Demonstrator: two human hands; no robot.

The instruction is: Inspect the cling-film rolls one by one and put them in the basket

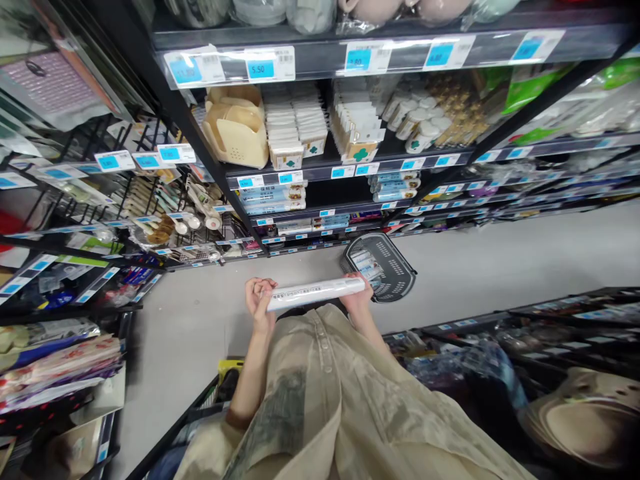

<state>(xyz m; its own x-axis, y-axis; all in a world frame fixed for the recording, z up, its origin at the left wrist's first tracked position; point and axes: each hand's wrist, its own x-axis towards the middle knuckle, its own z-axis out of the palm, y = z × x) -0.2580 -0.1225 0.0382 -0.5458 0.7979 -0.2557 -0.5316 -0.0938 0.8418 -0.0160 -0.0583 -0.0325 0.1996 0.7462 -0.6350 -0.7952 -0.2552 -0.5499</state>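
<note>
A long, narrow white box (pixel 317 293) with small dark print along its side lies level across the front of my body. My left hand (pixel 261 303) is closed on its left end, and my right hand (pixel 357 293) grips the right end. Just past my right hand, a dark grey shopping basket (pixel 393 270) stands on the floor. Several blue-and-white packages (pixel 367 265) lie inside it. Similar blue-and-white long boxes (pixel 275 195) are stacked on a low shelf ahead, with another stack (pixel 395 185) farther right on that shelf.
Black store shelving (pixel 305 173) with price tags runs ahead, holding beige plastic baskets (pixel 237 130) and small packets (pixel 357 127). Utensils hang on a rack (pixel 165 207) at the left. Folded goods (pixel 60 373) sit lower left. More shelving with hats (pixel 585 413) stands close at the right.
</note>
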